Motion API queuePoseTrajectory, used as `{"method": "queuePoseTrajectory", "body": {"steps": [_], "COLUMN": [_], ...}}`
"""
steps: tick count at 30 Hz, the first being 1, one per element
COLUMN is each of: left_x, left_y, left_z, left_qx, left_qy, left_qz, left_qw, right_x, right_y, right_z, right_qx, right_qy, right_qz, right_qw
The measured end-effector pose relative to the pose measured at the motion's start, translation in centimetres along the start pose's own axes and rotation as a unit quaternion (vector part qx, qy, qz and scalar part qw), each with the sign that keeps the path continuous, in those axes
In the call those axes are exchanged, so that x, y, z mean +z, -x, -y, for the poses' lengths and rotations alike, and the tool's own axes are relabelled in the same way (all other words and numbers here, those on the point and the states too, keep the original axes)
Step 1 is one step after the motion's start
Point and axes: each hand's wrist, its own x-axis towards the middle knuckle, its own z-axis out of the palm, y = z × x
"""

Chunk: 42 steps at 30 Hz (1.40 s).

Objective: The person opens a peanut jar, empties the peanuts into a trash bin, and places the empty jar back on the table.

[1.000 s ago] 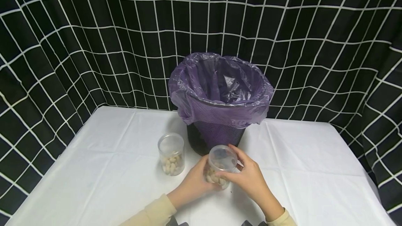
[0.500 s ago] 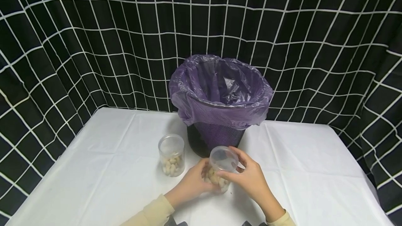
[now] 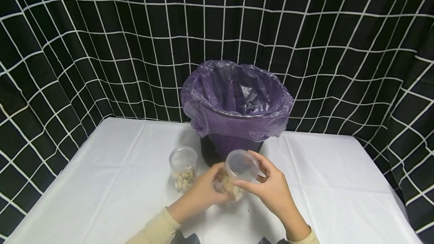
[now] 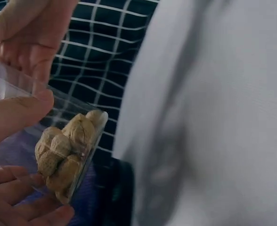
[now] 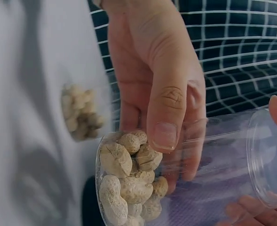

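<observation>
Both hands hold a clear plastic jar (image 3: 241, 166) of unshelled peanuts (image 5: 124, 183), in front of the bin. My left hand (image 3: 205, 189) grips its lower part, thumb (image 5: 167, 127) on one side and fingers on the other. My right hand (image 3: 272, 185) holds the upper end near the rim, thumb across the near side. In the left wrist view the jar lies tilted, peanuts (image 4: 65, 153) gathered at its base. Whether a clear lid covers the top, I cannot tell. A second clear jar (image 3: 183, 161), partly filled with peanuts, stands left of my left hand.
A black mesh bin lined with a purple plastic bag (image 3: 237, 123) stands behind the hands, its mouth open upward. A white cloth (image 3: 129, 168) covers the table. Black curtains (image 3: 162, 48) with a white grid enclose the back and sides.
The held jar has risen slightly in both hands, and its top looks a little larger. My left hand has shifted slightly left and now overlaps the standing jar's lower edge.
</observation>
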Motion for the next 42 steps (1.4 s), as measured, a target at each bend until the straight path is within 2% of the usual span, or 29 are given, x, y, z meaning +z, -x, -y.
{"method": "queuePoseTrajectory", "body": {"steps": [5, 10, 18, 22, 29, 35, 42], "left_x": [-1.0, -1.8, -2.6, -3.0, -3.5, -3.6, -3.2], "left_y": [0.0, 0.0, 0.4, 0.3, 0.0, 0.3, 0.6], "left_z": [-1.5, -2.8, -3.9, -4.3, -5.0, -5.5, -5.4], "left_qx": [0.032, 0.061, 0.086, 0.100, 0.110, 0.121, 0.096], "left_qy": [0.006, -0.023, -0.070, -0.080, -0.116, -0.134, -0.134], "left_qz": [-0.031, -0.057, -0.089, -0.084, -0.052, -0.065, -0.063], "left_qw": [0.9990, 0.9962, 0.9898, 0.9883, 0.9857, 0.9815, 0.9842], "right_x": [-0.6, -1.0, -1.3, -1.3, -1.2, -1.2, -0.9], "right_y": [-0.3, -0.3, -0.5, -0.5, -0.5, -0.5, -0.4], "right_z": [1.3, 2.5, 3.4, 3.6, 3.6, 3.6, 3.4], "right_qx": [-0.013, -0.043, -0.059, -0.068, -0.075, -0.080, -0.072], "right_qy": [-0.050, -0.103, -0.137, -0.157, -0.192, -0.209, -0.203], "right_qz": [-0.002, -0.001, 0.005, 0.005, -0.001, 0.000, -0.002], "right_qw": [0.999, 0.994, 0.989, 0.985, 0.978, 0.975, 0.976]}}
